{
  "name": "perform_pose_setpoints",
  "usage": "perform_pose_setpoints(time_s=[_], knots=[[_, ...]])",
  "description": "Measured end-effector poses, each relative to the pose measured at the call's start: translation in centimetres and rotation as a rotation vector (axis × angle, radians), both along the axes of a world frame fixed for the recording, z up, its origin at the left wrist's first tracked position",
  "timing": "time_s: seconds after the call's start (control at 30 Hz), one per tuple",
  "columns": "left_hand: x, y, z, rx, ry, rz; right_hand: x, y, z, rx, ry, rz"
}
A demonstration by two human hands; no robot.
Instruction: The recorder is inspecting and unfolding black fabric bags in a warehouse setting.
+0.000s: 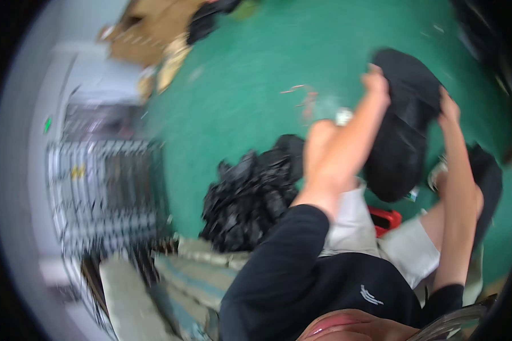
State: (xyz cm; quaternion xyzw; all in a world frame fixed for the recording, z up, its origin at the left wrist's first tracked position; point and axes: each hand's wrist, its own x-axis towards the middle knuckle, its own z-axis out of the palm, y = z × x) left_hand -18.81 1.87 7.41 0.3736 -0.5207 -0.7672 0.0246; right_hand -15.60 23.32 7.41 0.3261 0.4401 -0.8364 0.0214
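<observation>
I hold up a long black fabric piece (403, 113) with rounded ends between my two hands, above the floor in front of my knees. At its upper left edge my left hand (376, 84) is closed on the fabric. My right hand (449, 108) grips the opposite edge, its fingers partly hidden by the piece. Motion blur hides the cloth's details, and I cannot tell exactly what kind of article it is. To the left of my legs lies a heap of crumpled black pieces (247, 193).
Below the fabric a red plastic object (385, 220) shows between my legs. More black material (484, 182) is by my right leg. Grey-green padded bundles (193, 278) lie at lower left, near stacked metal frames (108, 190). Cardboard boxes (145, 34) stand far left on the green floor (233, 85).
</observation>
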Motion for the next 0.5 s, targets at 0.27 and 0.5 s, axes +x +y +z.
perform_pose_setpoints(time_s=[0.27,0.5], knots=[[12.9,-5.3,-10.9,-0.558,-0.429,-0.178,9.7,-1.2,-22.9,0.324,-0.429,0.222],[19.2,-4.9,-13.9,-0.597,-0.504,-0.224,16.3,-1.6,-25.1,0.388,-0.482,0.226]])
